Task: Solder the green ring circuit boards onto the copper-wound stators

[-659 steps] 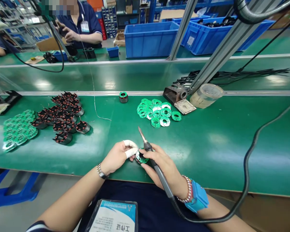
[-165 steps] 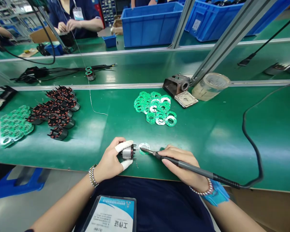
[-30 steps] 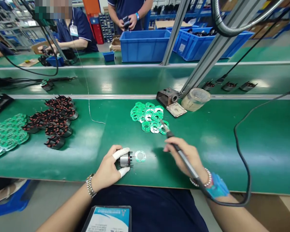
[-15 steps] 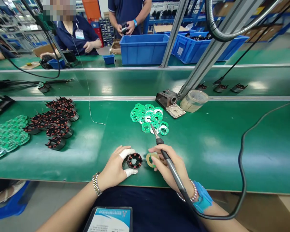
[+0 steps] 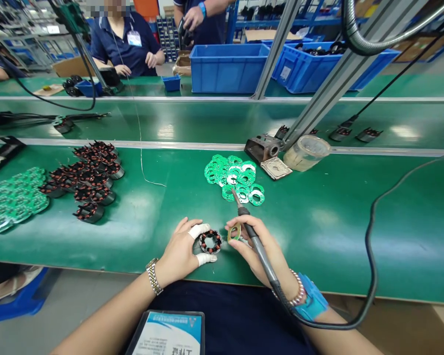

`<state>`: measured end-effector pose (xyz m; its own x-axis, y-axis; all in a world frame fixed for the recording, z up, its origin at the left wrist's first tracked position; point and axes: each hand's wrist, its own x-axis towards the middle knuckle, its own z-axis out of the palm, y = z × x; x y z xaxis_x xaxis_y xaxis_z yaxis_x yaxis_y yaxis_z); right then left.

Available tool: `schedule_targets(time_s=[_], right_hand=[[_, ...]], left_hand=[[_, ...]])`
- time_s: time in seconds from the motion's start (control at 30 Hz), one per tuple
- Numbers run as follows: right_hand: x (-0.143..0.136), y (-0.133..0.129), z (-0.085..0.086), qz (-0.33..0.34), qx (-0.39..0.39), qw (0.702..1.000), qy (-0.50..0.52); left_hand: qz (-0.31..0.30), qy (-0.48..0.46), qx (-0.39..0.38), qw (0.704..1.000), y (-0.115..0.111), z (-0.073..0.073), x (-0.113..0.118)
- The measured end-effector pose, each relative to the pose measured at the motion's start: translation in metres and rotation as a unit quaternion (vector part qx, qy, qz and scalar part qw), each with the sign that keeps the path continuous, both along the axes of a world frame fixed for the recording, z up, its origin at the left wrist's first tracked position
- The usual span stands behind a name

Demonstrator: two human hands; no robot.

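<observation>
My left hand (image 5: 183, 251), with white finger cots on thumb and index finger, grips a motor stator (image 5: 210, 242) ringed with copper windings, on the green bench. Just to its right, my right hand (image 5: 262, 251) pinches a ring-shaped circuit board (image 5: 234, 231), tilted nearly edge-on, between thumb and fingers. A soldering iron (image 5: 261, 251) also rests in that hand, its tip pointing forward to a pile of green ring boards (image 5: 231, 172). A small gap separates the board from the stator.
Several stators (image 5: 92, 177) and a cluster of green boards (image 5: 18, 197) lie at left. An iron holder (image 5: 262, 148), a sponge (image 5: 276, 168) and a plastic jar (image 5: 307, 152) stand behind the pile. The iron's cable (image 5: 372, 246) loops at right. Co-workers stand beyond blue bins (image 5: 227, 69).
The ring board in my right hand has turned from nearly flat-facing to nearly edge-on. My left hand still holds the stator. Across the bench, a co-worker's hands have shifted.
</observation>
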<state>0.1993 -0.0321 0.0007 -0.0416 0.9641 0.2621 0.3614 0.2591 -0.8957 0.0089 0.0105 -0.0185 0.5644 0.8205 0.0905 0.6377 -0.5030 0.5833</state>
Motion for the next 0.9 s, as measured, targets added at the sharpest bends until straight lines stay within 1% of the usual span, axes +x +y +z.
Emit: schedule_targets(time_s=[0.07,0.13,0.3,0.43,0.5,0.6,0.73,0.9], right_hand=[[-0.001,0.002,0.002,-0.009,0.019,0.996,-0.083],[-0.002,0.003,0.004,0.005,0.042,0.992,-0.118],[-0.005,0.011,0.009,0.071,0.087,0.988,-0.107],[-0.009,0.019,0.008,0.125,0.062,0.985,-0.103],[-0.011,0.021,0.006,0.137,0.042,0.984,-0.101],[-0.012,0.02,0.004,0.136,0.033,0.985,-0.102],[-0.009,0.017,0.006,0.142,0.037,0.982,-0.116],[-0.009,0.018,0.01,0.184,0.06,0.971,-0.141]], left_hand=[[-0.004,-0.005,-0.004,1.0,0.0,0.0,0.0],[-0.005,-0.012,-0.011,1.0,0.001,0.0,0.0],[-0.011,-0.017,-0.04,0.999,0.001,0.004,-0.001],[-0.029,-0.015,-0.07,0.997,0.003,0.007,0.0],[-0.03,-0.018,-0.079,0.996,0.004,0.008,0.0],[-0.032,-0.02,-0.087,0.996,0.004,0.008,-0.001],[-0.038,-0.025,-0.087,0.995,0.005,0.009,-0.001],[-0.04,-0.03,-0.082,0.995,0.005,0.008,-0.001]])
